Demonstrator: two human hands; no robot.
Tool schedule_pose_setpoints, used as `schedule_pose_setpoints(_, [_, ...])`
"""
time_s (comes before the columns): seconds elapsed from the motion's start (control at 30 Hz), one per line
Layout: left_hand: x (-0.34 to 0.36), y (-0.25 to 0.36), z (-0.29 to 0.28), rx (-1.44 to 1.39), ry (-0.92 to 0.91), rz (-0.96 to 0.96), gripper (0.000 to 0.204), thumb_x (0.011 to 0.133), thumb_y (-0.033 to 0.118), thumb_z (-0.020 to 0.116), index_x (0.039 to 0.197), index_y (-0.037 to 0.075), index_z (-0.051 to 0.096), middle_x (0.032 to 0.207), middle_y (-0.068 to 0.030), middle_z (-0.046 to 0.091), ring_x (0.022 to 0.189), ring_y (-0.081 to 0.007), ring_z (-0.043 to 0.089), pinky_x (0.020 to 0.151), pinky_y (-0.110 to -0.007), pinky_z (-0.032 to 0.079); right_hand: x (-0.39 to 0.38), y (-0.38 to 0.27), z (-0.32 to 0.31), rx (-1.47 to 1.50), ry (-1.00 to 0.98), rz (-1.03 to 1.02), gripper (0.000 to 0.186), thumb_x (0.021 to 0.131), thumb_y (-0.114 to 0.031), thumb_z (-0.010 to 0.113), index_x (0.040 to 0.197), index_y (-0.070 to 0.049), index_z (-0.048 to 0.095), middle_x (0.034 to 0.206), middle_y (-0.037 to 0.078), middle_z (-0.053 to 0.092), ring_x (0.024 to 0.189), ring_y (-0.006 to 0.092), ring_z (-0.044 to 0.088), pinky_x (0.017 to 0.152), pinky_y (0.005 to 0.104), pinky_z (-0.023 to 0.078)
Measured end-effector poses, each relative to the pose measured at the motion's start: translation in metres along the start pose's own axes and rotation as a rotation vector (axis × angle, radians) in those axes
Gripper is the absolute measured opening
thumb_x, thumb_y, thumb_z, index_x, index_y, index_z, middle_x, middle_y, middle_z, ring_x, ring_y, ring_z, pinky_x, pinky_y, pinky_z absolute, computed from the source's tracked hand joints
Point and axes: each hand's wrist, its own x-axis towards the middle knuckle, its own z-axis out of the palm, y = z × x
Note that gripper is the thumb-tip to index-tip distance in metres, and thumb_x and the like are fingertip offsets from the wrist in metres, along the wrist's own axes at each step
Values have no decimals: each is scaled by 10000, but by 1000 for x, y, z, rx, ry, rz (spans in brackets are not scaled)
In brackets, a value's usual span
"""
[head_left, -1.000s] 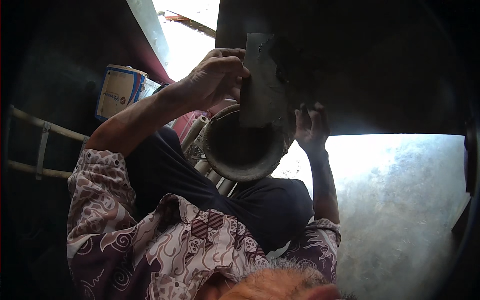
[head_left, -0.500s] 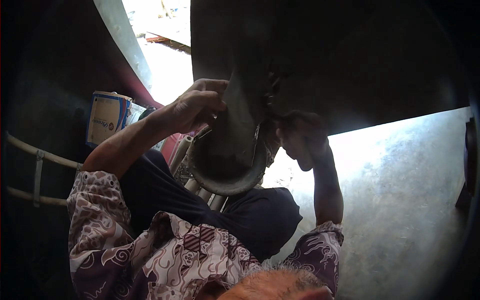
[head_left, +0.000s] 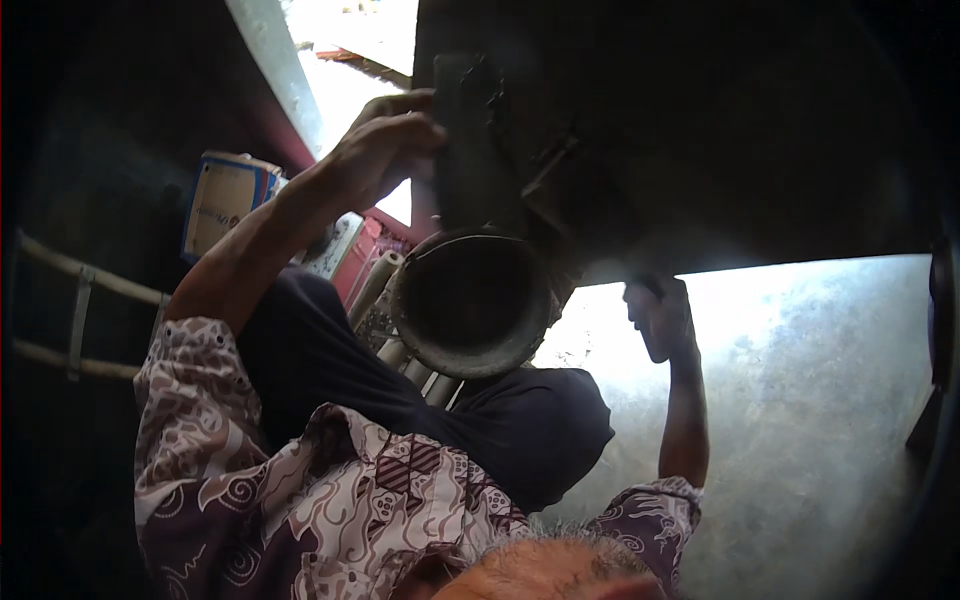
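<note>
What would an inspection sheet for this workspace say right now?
Surface: pale floor at right; dark panel beyond it.
Job's things: strip, its lower end near the far rim of the bowl; contact unclear.
Clutter: box at left; tubes beside the bowl.
Hands: left hand at the strip's left edge, apparently gripping it; right hand apart from the bowl, contents unclear.
Cables: nothing seen.
Surroundings: rail at far left; bright opening at top.

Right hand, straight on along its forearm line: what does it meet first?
Probably the large dark surface, whose lower edge lies right by the fingers of the right hand in the picture. Depth is unclear, so the hand might pass in front of it.
</note>
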Motion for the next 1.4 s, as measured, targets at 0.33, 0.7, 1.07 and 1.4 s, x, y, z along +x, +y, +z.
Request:
schedule_pose_setpoints(0.33, [4, 4, 19, 114, 220, 86, 570, 839, 49, 716, 1348, -43, 476, 1180, -173, 614, 983, -241, 689, 728, -383, 643, -14, -10, 80, -556, 639, -774, 241, 761, -30, 793, 895, 13, 597, 994, 186, 655, 823, 324, 674, 660, 379, 555])
schedule_pose_setpoints(0.7, [-2, -7, 31, 580, 40, 442, 499, 825, 72, 733, 1284, -17, 556, 1205, -170, 613, 998, -268, 679, 870, -378, 605, 19, -18, 94, -457, 668, -754, 220, 752, -18, 793, 861, 19, 605, 964, 171, 643, 799, 311, 666, 648, 367, 546])
schedule_pose_setpoints(1.07, [-3, -14, 49, 539, -3, 98, 474, 909, -21, 596, 1347, -60, 420, 1234, -218, 604, 1115, -333, 646, 898, -425, 603, 46, -22, 96, -400, 753, -824, 168, 754, -24, 763, 854, 20, 635, 928, 173, 646, 788, 321, 666, 639, 384, 556])
schedule_pose_setpoints(1.4, [-12, -33, 24, 810, 3, 36, 501, 852, 41, 596, 1330, -8, 454, 1014, -112, 648, 877, -157, 667, 691, -295, 561, 34, 11, 68, -452, 826, -803, 192, 855, 14, 683, 1023, 64, 602, 918, 173, 629, 710, 219, 662, 513, 289, 519])
